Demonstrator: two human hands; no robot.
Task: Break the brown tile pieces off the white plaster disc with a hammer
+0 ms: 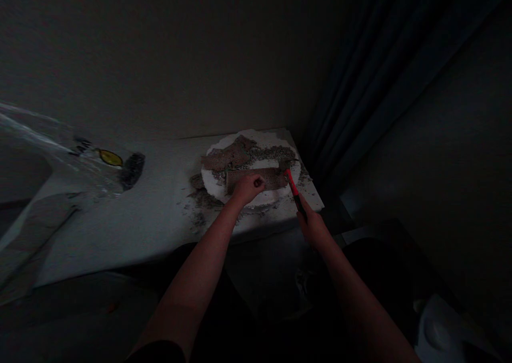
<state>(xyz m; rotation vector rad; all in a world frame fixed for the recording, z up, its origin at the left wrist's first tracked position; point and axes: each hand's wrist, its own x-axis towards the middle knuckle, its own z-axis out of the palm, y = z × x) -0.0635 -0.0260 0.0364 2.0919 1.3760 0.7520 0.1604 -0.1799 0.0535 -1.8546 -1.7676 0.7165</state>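
Observation:
My right hand (pixel 312 225) is wrapped round the black grip of a hammer (pixel 293 183) with a red neck. The hammer's dark head is over the right end of a brown, rough-textured slab (pixel 272 180). My left hand (pixel 248 188) is over the slab's near left part, its fingers curled closed; whether anything is pinched in them is hidden. Beneath the slab is a round white board with a ragged edge (pixel 208 184). Behind it lie a broken brown piece (pixel 226 157) and a band of grey crumbs (pixel 274 153). The light is dim.
The white table (pixel 156 208) stands against a wall, with crumbs and flakes (pixel 202 203) scattered left of the board. A clear plastic bag with a yellow label (pixel 111 157) is at the left. Dark curtains (pixel 360 75) hang at the right.

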